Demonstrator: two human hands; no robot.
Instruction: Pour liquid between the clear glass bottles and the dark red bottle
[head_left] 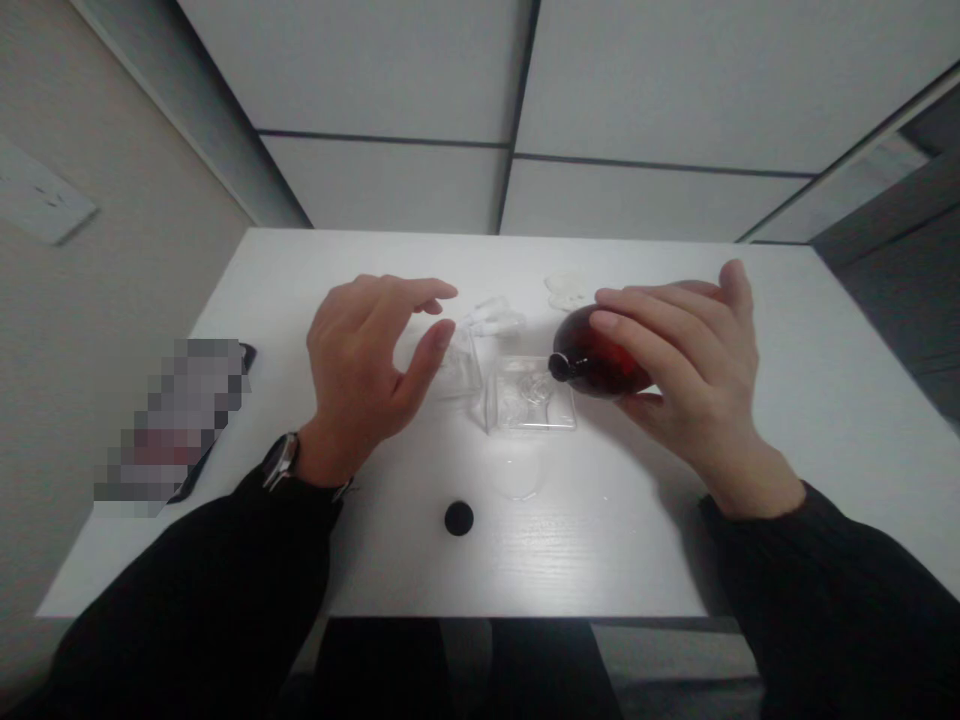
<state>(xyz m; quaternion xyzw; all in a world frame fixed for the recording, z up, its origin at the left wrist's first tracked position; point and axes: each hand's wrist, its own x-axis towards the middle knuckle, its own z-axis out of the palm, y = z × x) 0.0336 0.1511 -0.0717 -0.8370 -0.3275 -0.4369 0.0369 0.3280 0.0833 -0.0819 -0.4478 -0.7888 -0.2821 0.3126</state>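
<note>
In the head view my right hand [675, 350] is wrapped round a dark red-brown bottle [600, 350], tilted so its uncapped mouth points left. That mouth hangs over a clear plastic box [532, 395], in which a clear rounded shape shows. My left hand [379, 350] hovers at the left with thumb and fingers apart, holding nothing. Near its fingertips stands a second clear container [459, 365], partly hidden by the hand. A round black cap [459, 518] lies on the table in front of the box.
On the white table [600, 560] more clear plastic pieces [495, 315] lie behind the boxes, and another clear piece [564, 290] farther back. A wet-looking ring [517, 478] marks the tabletop. A phone [180, 425], blurred out, rests at the left edge. White panels [405, 180] rise behind.
</note>
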